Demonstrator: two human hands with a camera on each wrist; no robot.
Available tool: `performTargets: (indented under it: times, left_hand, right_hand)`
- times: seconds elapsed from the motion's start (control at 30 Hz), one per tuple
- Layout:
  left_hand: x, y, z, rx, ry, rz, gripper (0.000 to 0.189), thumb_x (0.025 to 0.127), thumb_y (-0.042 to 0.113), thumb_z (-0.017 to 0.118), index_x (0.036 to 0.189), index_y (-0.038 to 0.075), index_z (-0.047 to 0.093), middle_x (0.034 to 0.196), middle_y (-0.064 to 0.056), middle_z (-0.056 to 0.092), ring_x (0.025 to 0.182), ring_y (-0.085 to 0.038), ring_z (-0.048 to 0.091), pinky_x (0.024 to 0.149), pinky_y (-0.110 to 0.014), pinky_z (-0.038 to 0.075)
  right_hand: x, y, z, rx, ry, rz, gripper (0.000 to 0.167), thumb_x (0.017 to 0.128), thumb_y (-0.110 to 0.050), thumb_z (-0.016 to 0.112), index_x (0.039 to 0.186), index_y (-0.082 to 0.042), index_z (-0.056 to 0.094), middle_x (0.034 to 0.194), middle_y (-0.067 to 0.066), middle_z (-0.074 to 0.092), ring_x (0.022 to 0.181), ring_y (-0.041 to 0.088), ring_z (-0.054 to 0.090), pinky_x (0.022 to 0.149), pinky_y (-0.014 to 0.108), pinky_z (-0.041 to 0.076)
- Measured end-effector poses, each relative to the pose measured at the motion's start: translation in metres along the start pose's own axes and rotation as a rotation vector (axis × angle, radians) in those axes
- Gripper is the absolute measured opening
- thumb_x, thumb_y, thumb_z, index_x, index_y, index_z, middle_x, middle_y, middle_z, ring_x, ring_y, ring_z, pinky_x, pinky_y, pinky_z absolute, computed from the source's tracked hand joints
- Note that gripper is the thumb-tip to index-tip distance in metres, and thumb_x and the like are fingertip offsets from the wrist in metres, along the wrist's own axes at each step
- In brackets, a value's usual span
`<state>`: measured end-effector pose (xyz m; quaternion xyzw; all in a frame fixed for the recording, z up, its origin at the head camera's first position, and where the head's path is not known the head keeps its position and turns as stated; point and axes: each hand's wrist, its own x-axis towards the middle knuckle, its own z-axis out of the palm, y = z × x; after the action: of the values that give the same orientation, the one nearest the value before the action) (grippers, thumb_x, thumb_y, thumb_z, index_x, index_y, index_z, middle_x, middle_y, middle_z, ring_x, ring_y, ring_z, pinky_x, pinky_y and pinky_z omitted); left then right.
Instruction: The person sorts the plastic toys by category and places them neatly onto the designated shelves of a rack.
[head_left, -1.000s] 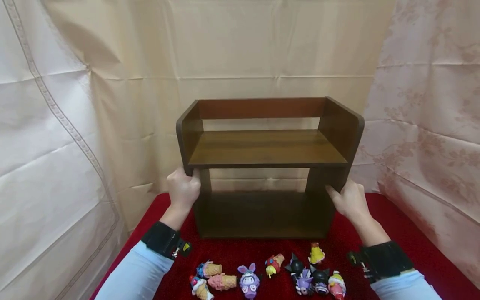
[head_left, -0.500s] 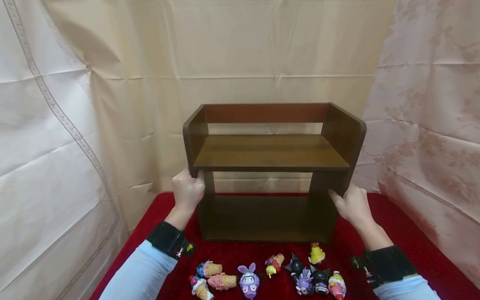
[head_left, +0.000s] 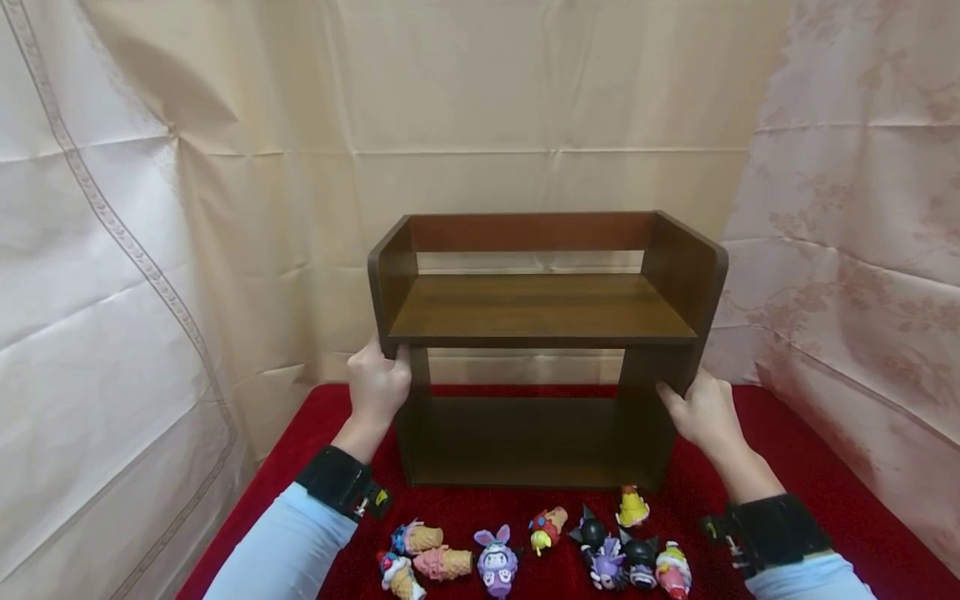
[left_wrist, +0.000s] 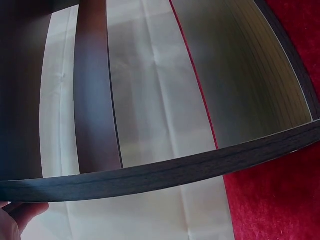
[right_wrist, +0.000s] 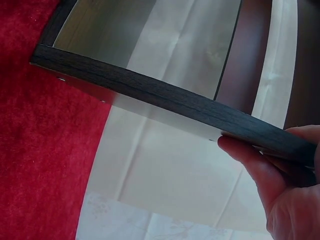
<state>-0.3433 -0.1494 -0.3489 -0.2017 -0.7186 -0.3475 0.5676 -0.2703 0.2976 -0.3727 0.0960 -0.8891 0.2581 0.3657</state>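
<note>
A dark brown wooden shelf unit with two levels stands upright on the red cloth, facing me. My left hand grips its left side panel just below the upper board, thumb on the inner face; in the left wrist view only part of that hand shows at the lower corner. The right hand grips the opposite side panel a little lower. In the right wrist view, fingers press on the panel's outer face. Both shelf levels hold nothing.
Several small toys lie in front of the unit: ice-cream cones, a purple rabbit-eared figure, a red cone, a yellow figure and dark-hooded figures. The red cloth covers the table; cream curtains hang behind.
Both hands have brought the shelf unit slightly down and closer to me, its left side also shifting a little right. Most of the motion came in the first half second. The toys stay put.
</note>
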Motion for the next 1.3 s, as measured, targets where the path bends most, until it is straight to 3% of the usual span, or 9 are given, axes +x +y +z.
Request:
performTargets:
  times: [0.17,0.4,0.6,0.8,0.97,1.13,1.3]
  left_hand:
    - [0.0,0.0,-0.001,0.004,-0.006,0.004,0.006,0.085,0.003,0.064,0.089,-0.002,0.064,0.053,-0.009,0.053,0.052,-0.033,0.06,0.045,-0.049,0.044]
    - [-0.001,0.008,-0.001,-0.005,-0.091,-0.057,0.007,0.09,0.002,0.065,0.096,0.0,0.068,0.057,-0.008,0.056,0.053,-0.022,0.053,0.047,-0.04,0.04]
    - [0.0,0.014,-0.002,-0.01,-0.124,-0.117,0.013,0.093,0.004,0.066,0.106,0.0,0.068,0.057,-0.006,0.053,0.052,-0.02,0.046,0.047,-0.036,0.035]
    - [-0.002,0.014,-0.001,-0.006,-0.146,-0.141,0.015,0.095,0.004,0.065,0.108,-0.001,0.067,0.058,-0.006,0.052,0.054,-0.021,0.049,0.047,-0.036,0.035]
    - [0.0,0.013,-0.002,-0.004,-0.171,-0.132,0.015,0.094,0.004,0.065,0.109,-0.001,0.067,0.06,-0.008,0.054,0.057,-0.024,0.055,0.049,-0.038,0.04]
    - [0.002,0.013,-0.006,0.011,-0.216,-0.115,0.017,0.094,0.004,0.065,0.11,0.0,0.067,0.069,-0.011,0.063,0.062,-0.027,0.062,0.056,-0.042,0.051]
    - [0.004,0.012,-0.012,0.026,-0.261,-0.116,0.019,0.094,0.008,0.067,0.111,0.0,0.066,0.087,-0.017,0.073,0.08,-0.035,0.072,0.069,-0.051,0.058]
  right_hand:
    - [0.0,-0.001,0.001,-0.001,-0.002,-0.003,0.027,0.09,-0.005,0.07,0.111,0.006,0.058,0.095,0.031,0.069,0.078,0.047,0.068,0.067,0.063,0.055]
    - [-0.005,0.002,-0.002,-0.02,-0.014,0.023,0.026,0.092,-0.008,0.067,0.112,0.006,0.058,0.099,0.032,0.068,0.081,0.049,0.067,0.07,0.065,0.054]
    - [-0.005,0.002,-0.003,-0.015,-0.032,0.046,0.03,0.094,-0.009,0.066,0.117,0.007,0.057,0.104,0.034,0.066,0.083,0.05,0.066,0.072,0.066,0.054]
    - [-0.004,0.004,-0.003,-0.003,-0.049,0.082,0.031,0.096,-0.011,0.065,0.12,0.007,0.056,0.106,0.034,0.066,0.084,0.049,0.067,0.072,0.065,0.055]
    - [-0.004,0.005,-0.003,0.007,-0.047,0.079,0.032,0.096,-0.011,0.065,0.121,0.007,0.056,0.107,0.035,0.066,0.086,0.051,0.067,0.074,0.066,0.054]
    - [-0.005,0.006,-0.005,0.031,-0.112,0.126,0.039,0.1,-0.018,0.063,0.128,0.006,0.052,0.115,0.036,0.064,0.095,0.054,0.066,0.078,0.067,0.053]
    - [-0.005,0.007,-0.008,0.06,-0.149,0.123,0.045,0.101,-0.023,0.063,0.132,0.006,0.049,0.119,0.036,0.063,0.102,0.054,0.065,0.081,0.067,0.053]
